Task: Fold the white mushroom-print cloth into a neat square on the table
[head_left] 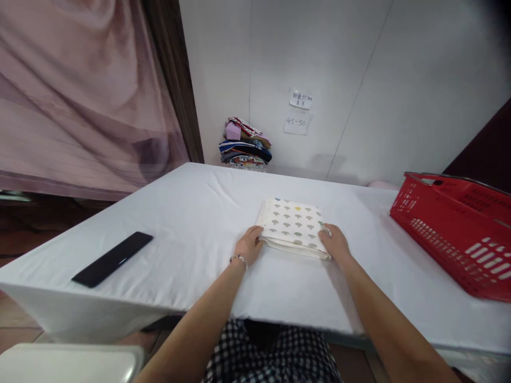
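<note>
A folded white cloth (295, 221) with rows of small grey mushroom-like prints, a few of them yellow, green or blue, lies flat on the white-covered table (191, 213). At its near left corner, my left hand (249, 244) has its fingers closed on the edge of the layers. Across from it, my right hand (334, 242) grips the right edge, thumb on top and fingers partly hidden. The cloth's layers show along the near side.
To the right stands a red plastic basket (447, 229). A flat black object (114, 259) lies at the left. Behind the table is a stack of folded fabrics (245, 146) by the wall. A white seat (72, 364) is at lower left.
</note>
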